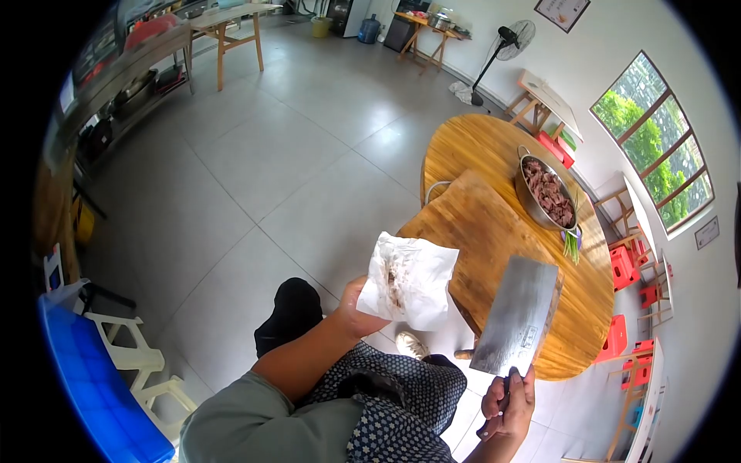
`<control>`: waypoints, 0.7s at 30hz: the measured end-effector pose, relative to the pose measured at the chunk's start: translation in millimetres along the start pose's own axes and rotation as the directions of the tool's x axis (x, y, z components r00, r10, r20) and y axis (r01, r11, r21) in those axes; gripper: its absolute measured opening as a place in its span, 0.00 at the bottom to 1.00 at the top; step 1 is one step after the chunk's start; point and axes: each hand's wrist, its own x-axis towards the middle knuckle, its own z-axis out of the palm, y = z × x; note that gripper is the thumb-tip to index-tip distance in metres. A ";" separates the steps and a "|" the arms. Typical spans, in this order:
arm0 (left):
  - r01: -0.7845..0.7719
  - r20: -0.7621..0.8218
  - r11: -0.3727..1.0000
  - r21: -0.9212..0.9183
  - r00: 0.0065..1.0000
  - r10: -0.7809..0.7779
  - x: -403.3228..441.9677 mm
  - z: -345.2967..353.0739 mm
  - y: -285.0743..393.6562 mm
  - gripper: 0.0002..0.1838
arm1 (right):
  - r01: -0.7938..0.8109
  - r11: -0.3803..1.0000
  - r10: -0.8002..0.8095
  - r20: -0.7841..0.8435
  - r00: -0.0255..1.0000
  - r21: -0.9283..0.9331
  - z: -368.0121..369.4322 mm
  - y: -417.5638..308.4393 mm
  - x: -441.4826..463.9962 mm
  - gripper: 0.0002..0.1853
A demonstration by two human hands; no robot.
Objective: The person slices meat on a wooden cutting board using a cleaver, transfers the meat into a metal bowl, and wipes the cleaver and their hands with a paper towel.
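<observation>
In my left hand (356, 310) is a crumpled white paper towel (421, 270) with brownish smears across its middle; my fingers are mostly hidden beneath it. My right hand (509, 409) grips the dark handle of a cleaver (515, 316), whose broad steel blade points away from me over the near edge of the cutting board. The wooden cutting board (482, 224) lies on a round wooden table (455, 139). Beyond it on the table stands a two-handled metal pot (531, 202) filled with pieces of raw-looking meat (549, 191). Green stalks (571, 245) lie beside the pot.
A blue bin or box (100, 386) and cream plastic stools (127, 351) stand at lower left. Red stools (621, 266) line the right wall. A standing fan (502, 58) is at the back, and a metal shelf (131, 69) runs along the left.
</observation>
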 end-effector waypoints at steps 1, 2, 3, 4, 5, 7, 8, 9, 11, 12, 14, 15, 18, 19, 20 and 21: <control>0.017 0.022 0.997 -0.078 1.000 -0.015 0.4 7.4 0.5 0.26 | 0.003 1.000 -0.003 0.016 1.000 0.007 -1.7 0.9 1.5 0.09; 0.019 0.019 0.997 -0.077 1.000 -0.018 0.4 10.3 0.4 0.26 | 0.005 1.000 -0.005 0.032 0.999 0.014 -3.0 1.7 2.4 0.08; 0.027 0.014 0.993 -0.116 1.000 -0.025 0.2 12.7 0.7 0.26 | 0.002 1.000 -0.003 0.029 1.000 0.017 -3.1 2.2 2.8 0.08; 0.035 0.009 0.987 -0.157 0.999 -0.034 0.0 16.3 1.2 0.26 | 0.004 1.000 -0.005 0.026 1.000 0.020 -2.4 2.3 3.0 0.08; 0.039 0.005 0.987 -0.157 0.999 -0.038 0.1 20.8 1.0 0.26 | 0.006 1.000 -0.006 0.022 1.000 0.023 -1.7 2.2 3.1 0.07; 0.012 -0.127 0.992 -0.127 0.991 -0.028 2.2 34.9 1.1 0.26 | -0.011 1.000 0.011 0.019 1.000 0.002 1.9 -1.1 2.8 0.07; 0.015 -0.129 0.992 -0.129 0.991 -0.031 3.0 38.8 2.0 0.26 | -0.026 0.999 0.026 0.020 0.999 -0.020 2.6 -2.3 2.4 0.07; 0.029 -0.169 0.992 -0.126 0.984 -0.050 4.1 42.0 3.1 0.26 | -0.027 0.999 0.027 0.016 0.999 -0.021 2.0 -2.4 2.7 0.07; 0.042 -0.210 0.991 -0.124 0.975 -0.067 3.4 40.8 3.5 0.26 | -0.022 1.000 0.022 0.026 0.999 -0.014 0.7 -1.3 5.1 0.07; 0.035 -0.227 0.995 -0.095 0.972 -0.056 1.0 35.5 2.8 0.26 | -0.023 1.000 0.023 0.026 0.999 -0.014 0.3 -0.8 6.3 0.07; 0.038 -0.232 0.996 -0.077 0.971 -0.055 -7.9 -1.6 2.5 0.26 | -0.006 1.000 0.006 0.064 0.998 -0.005 -2.2 -3.5 9.5 0.05; 0.059 -0.091 0.996 -0.063 0.994 -0.064 -12.6 -49.7 1.6 0.26 | 0.008 1.000 -0.008 0.007 1.000 -0.014 -2.4 -2.5 11.6 0.04; 0.069 -0.041 0.988 0.141 0.997 -0.064 5.2 -35.7 1.6 0.30 | 0.291 0.822 -0.225 0.190 0.956 -0.489 -16.9 -27.8 47.7 0.05; 0.088 -0.160 0.973 0.215 0.986 -0.054 2.3 -9.2 6.8 0.32 | 0.330 0.716 -0.277 0.183 0.943 -0.616 -16.8 -39.7 59.9 0.07; 0.144 -0.406 0.961 0.236 0.913 -0.037 -11.3 3.4 10.3 0.35 | 0.315 0.609 -0.292 0.163 0.942 -0.728 -19.1 -49.2 75.5 0.08; 0.145 -0.391 0.963 0.226 0.919 -0.046 -17.4 -0.2 10.3 0.35 | 0.289 0.492 -0.301 0.151 0.942 -0.821 -24.8 -56.3 92.6 0.09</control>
